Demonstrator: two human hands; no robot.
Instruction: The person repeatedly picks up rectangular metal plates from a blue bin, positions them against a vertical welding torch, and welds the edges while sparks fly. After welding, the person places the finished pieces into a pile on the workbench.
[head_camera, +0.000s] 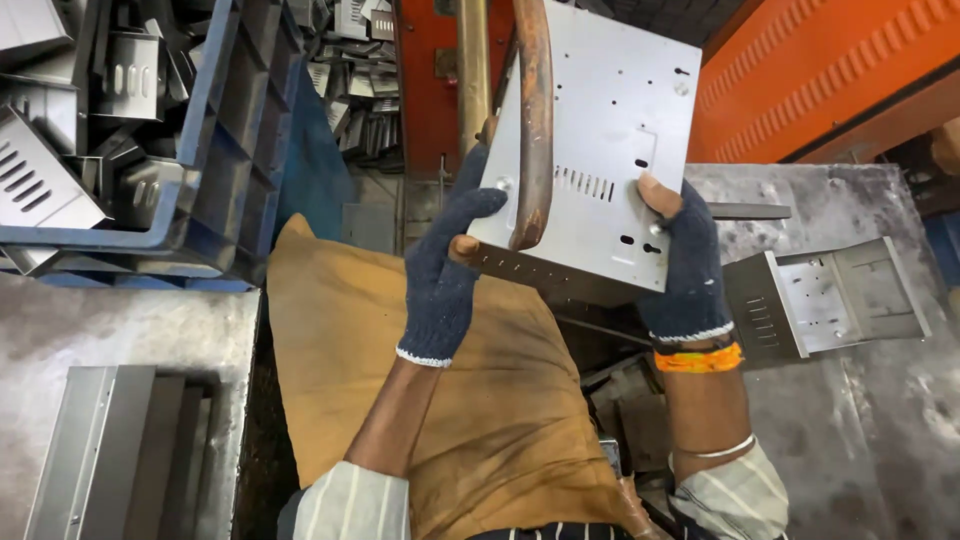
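A bent sheet-metal panel (610, 120) with slots and holes is held up in front of me, tilted. My left hand (445, 265), in a dark blue fingerless glove, grips its lower left corner. My right hand (685, 270), gloved the same way with an orange band at the wrist, grips its lower right edge, thumb on the face. A rusty curved bar (535, 120) crosses in front of the panel's left part.
A blue crate (235, 130) full of metal parts stands at the upper left. A similar slotted panel (830, 300) lies on the steel table at the right. Stacked grey sheets (110, 450) lie lower left. A brown cloth (340, 330) covers my lap. Orange machine body (820, 70) behind.
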